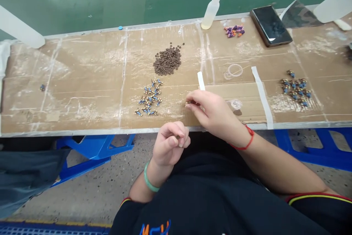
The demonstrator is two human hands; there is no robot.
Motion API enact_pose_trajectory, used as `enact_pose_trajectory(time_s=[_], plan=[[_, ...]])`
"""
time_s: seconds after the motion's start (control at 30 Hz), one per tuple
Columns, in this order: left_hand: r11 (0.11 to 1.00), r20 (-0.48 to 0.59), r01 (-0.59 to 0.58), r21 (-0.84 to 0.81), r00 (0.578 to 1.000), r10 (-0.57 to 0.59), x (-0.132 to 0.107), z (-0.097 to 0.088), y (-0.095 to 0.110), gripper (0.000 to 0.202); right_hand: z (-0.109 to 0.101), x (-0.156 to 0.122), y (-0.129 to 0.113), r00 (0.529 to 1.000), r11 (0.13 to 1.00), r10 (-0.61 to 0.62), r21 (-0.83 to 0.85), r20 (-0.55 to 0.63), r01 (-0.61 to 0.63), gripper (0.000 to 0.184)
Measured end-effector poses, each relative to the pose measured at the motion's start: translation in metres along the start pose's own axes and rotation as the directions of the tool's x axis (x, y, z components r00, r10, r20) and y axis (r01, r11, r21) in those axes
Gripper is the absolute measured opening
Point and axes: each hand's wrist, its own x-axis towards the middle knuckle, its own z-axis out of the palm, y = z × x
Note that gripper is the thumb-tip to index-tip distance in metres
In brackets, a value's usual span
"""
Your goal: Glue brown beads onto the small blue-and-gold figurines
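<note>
My left hand (171,142), at the table's front edge, pinches a small brown disc (178,137) between thumb and forefinger. Over the table to its right, my right hand (216,112) has thumb and fingertips pressed together. Something tiny shows at those fingertips, too small to name. A cluster of small blue-and-gold figures (150,99) lies left of my right hand. Behind it is a heap of small brown discs (167,61). Partly hidden beyond my right wrist, a small clear plastic dish (235,103) rests on a cardboard piece (247,94), beside a dark spot.
A second group of blue-and-gold figures (295,88) lies on the right. Toward the back are a nozzle bottle (211,13), purple-and-orange pieces (234,30) and a black box-like device (271,26). A clear ring (235,70) lies between white tape strips. Blue stools (93,149) stand below.
</note>
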Motion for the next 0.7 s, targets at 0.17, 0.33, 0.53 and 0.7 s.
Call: enact_pose_trajectory(time_s=[0.17, 0.33, 0.53, 0.7], plan=[[1.0, -0.004, -0.026, -0.003, 1.0, 0.026, 0.001, 0.005, -0.002, 0.015, -0.022, -0.025, -0.015, 0.988, 0.937, -0.043, 0.337, -0.148, 0.091, 0.012], [0.997, -0.021, -0.056, 0.053, 0.998, 0.057, 0.003, 0.011, -0.007, 0.013, -0.033, -0.041, -0.034, 0.977, 0.822, -0.053, 0.547, -0.209, 0.162, 0.011], [0.985, 0.005, -0.116, 0.13, 0.993, 0.117, 0.004, 0.017, -0.01, 0.01, -0.033, -0.053, -0.038, 0.968, 0.817, -0.125, 0.532, -0.217, 0.225, 0.013], [0.956, 0.04, -0.195, 0.22, 0.981, 0.191, 0.006, 0.02, -0.011, 0.008, -0.034, -0.056, -0.035, 0.946, 0.826, -0.168, 0.485, -0.278, 0.289, 0.011]])
